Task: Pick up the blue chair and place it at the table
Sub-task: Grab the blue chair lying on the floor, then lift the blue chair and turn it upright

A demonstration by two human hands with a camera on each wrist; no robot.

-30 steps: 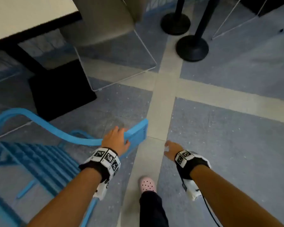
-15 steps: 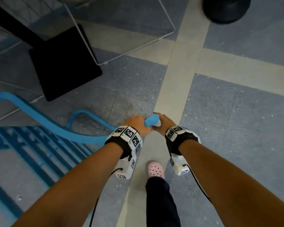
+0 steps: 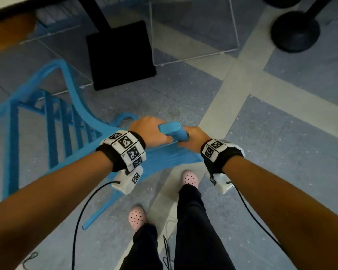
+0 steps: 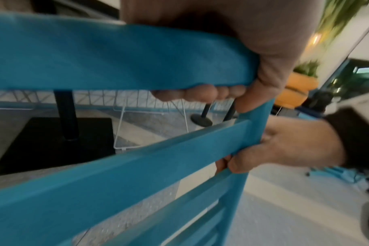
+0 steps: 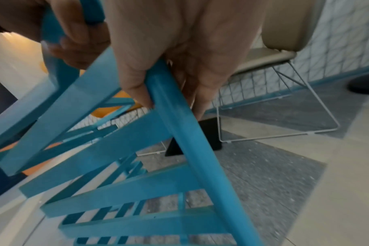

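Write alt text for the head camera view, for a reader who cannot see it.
Seen from above, the left hand and the right hand both grip the top corner of a blue chair's back. Beyond it, the black table base stands on a grey floor; pink shoes show below.

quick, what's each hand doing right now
Left hand: closed around the top rail of the blue chair.
Right hand: closed around the chair's corner post.
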